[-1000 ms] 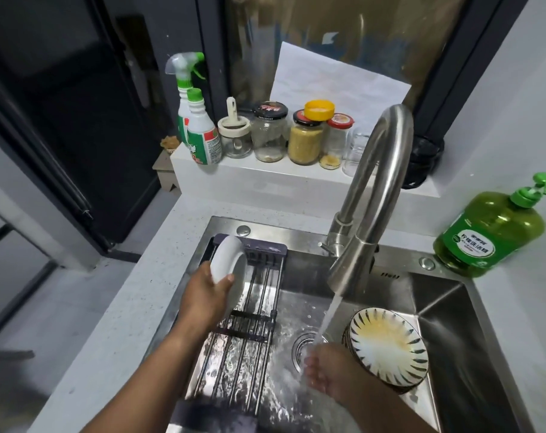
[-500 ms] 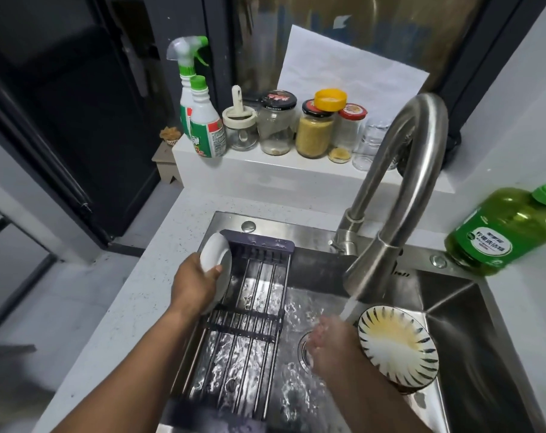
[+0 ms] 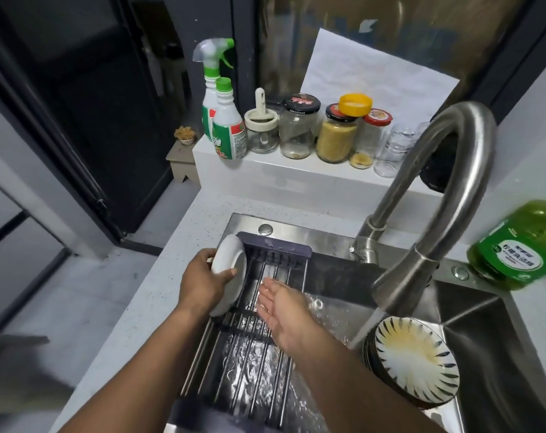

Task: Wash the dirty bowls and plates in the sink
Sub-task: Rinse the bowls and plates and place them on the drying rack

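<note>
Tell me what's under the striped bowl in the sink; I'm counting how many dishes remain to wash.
Under the striped bowl, dark rims of more stacked dishes show at its left edge. The bowl covers the rest, so their number and state cannot be told. The stack stands in the sink.

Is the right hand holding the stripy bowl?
No, the right hand is open and empty over the rack, away from the stripy bowl.

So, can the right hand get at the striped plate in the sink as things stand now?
Probably yes. The right hand is open and holds nothing, above the rack, and the striped plate leans uncovered at the right of the sink. Only the running water stream falls between them.
</note>
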